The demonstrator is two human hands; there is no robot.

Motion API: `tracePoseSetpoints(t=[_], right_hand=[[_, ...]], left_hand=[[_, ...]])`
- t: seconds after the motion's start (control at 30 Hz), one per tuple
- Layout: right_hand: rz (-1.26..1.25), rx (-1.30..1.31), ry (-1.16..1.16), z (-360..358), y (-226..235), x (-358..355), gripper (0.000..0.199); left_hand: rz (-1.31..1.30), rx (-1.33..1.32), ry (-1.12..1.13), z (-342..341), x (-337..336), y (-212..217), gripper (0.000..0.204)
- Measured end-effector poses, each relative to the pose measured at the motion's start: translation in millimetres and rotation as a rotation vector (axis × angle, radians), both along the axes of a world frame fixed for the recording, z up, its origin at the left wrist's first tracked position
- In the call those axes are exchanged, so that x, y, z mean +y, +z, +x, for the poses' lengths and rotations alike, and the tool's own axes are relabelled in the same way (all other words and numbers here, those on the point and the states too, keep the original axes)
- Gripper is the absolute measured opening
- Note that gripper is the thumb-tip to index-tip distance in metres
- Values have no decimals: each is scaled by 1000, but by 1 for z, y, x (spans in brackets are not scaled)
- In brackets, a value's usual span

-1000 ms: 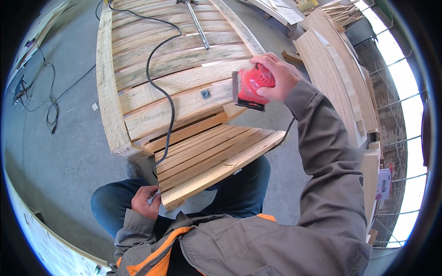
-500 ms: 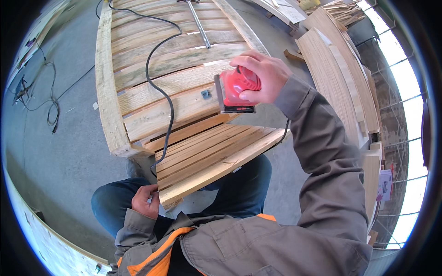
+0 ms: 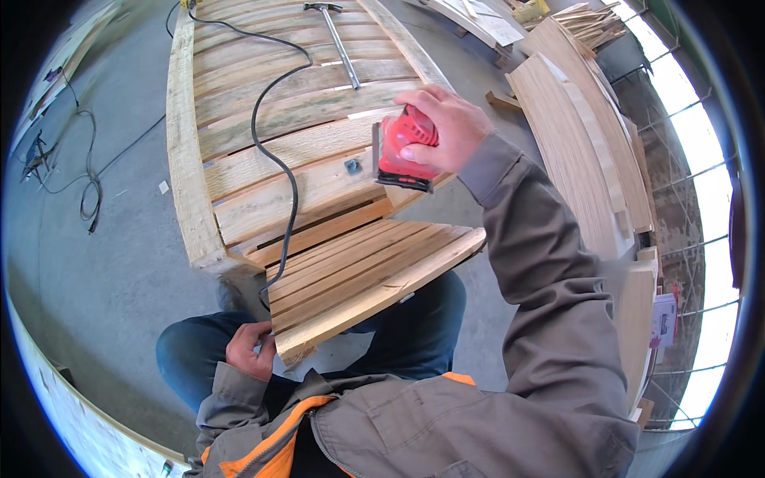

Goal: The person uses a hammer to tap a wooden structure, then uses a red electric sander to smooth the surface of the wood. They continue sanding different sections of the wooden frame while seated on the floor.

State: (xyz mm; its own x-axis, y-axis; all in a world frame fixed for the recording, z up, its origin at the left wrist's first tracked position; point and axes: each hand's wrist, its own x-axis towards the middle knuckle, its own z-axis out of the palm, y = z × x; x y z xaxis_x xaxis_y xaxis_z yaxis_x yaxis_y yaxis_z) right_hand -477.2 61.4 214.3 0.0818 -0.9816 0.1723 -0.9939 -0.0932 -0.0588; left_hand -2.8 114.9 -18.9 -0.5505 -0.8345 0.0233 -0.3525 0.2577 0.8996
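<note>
My right hand (image 3: 453,127) is wrapped round a red palm sander (image 3: 405,143), held up above the far right of the slatted wooden panel (image 3: 358,271). The sander's flat pad faces left, standing on edge and apart from the wood. Across my lap lies the panel, tilted, made of narrow strips with a thick pale rail (image 3: 382,296) along its near edge. My left hand (image 3: 253,350) has its fingers curled at the panel's near left corner; the fingertips are partly hidden there. A black cable (image 3: 256,131) runs over the left part of the panel.
A large slatted wooden frame (image 3: 185,159) stretches ahead, with a hammer (image 3: 343,48) and a small blue-grey piece (image 3: 352,166) on it. Boards (image 3: 566,143) are stacked at the right. More cable (image 3: 94,187) lies on the floor at left.
My right hand has moved slightly left with the sander, whose lower edge has tilted. The panel's right end has shifted a little left. My left hand stays at the corner.
</note>
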Motion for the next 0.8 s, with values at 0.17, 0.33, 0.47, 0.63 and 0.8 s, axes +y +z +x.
tracePoseSetpoints(t=[0.17, 0.33, 0.47, 0.63, 0.8], right_hand=[[-11, 35, -86, 12, -3, -1, 68], [8, 21, -127, -19, -3, 8, 67], [-8, 68, -242, -26, -4, 14, 61], [-52, 82, -219, -7, -6, 8, 57], [-105, 7, -70, 14, -9, 6, 57]], left_hand=[[-6, -10, 11, 0, 0, 3, 22], [-5, 9, 8, 0, 1, 1, 23], [-3, 10, -9, -2, 0, -1, 23], [11, 5, 12, 1, 2, -4, 22], [11, 11, 15, 3, 2, -8, 22]])
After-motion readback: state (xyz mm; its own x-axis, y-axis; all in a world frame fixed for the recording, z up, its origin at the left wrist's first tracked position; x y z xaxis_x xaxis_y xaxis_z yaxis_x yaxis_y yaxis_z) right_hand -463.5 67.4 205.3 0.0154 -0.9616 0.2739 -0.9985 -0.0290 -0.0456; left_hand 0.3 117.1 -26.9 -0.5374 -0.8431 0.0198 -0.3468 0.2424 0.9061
